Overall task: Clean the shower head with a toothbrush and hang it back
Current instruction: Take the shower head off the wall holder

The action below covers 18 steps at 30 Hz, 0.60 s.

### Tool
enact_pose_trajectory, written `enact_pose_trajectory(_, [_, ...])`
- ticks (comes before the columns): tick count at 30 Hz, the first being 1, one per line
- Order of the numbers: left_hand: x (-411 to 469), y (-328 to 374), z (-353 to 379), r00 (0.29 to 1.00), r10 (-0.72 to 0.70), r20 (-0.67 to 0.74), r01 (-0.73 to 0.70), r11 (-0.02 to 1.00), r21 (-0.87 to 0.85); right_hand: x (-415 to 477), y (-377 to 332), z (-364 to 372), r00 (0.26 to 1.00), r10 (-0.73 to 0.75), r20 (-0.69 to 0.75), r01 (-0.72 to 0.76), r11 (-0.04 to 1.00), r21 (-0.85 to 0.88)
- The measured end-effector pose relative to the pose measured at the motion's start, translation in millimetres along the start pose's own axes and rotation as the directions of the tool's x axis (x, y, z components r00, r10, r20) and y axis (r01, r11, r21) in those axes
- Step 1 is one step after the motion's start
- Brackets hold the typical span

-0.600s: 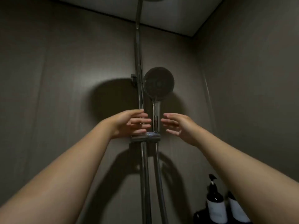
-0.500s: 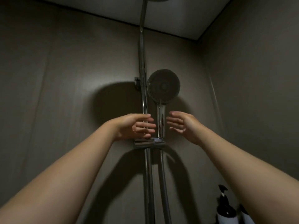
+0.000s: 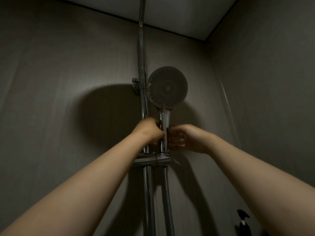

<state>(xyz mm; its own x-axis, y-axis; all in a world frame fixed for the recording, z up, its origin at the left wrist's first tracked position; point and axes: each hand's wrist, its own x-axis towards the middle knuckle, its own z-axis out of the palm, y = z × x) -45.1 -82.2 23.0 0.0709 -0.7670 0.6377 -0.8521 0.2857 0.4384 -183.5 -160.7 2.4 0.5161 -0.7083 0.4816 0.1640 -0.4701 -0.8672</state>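
The chrome shower head (image 3: 167, 87) stands upright in its holder (image 3: 151, 160) on the vertical rail, round face toward me. Its shiny handle (image 3: 164, 132) runs down into the holder. My left hand (image 3: 150, 132) wraps the handle from the left side. My right hand (image 3: 184, 138) closes on the handle from the right, fingers curled against it. Below the holder the metal hose (image 3: 167, 198) hangs down. No toothbrush is in view.
The chrome rail (image 3: 142, 65) runs up the grey wall to the ceiling. A wall bracket (image 3: 135, 84) sits left of the head. A dark pump bottle top (image 3: 242, 218) shows at the lower right near the side wall.
Both hands, open and apart on either side of the handle before, have moved inward and closed around it. The view has shifted closer and slightly up.
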Motion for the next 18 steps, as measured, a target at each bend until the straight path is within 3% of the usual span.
enact_pose_trajectory(3, [2.7, 1.6, 5.9, 0.997, 0.058, -0.048, -0.054, 0.995, 0.079, -2.3, -0.9, 1.7, 0.992, 0.01, 0.122, -0.004, 0.999, -0.046])
enact_pose_trajectory(6, [4.4, 2.7, 8.1, 0.994, 0.094, -0.053, -0.089, 0.991, 0.095, -1.8, -1.8, 3.1, 0.988, -0.049, 0.146, 0.059, 0.996, -0.065])
enact_pose_trajectory(18, [2.9, -0.3, 12.6, 0.955, 0.192, -0.226, -0.195, 0.981, 0.01, 4.4, -6.7, 16.0, 0.973, -0.216, -0.083, 0.203, 0.968, -0.148])
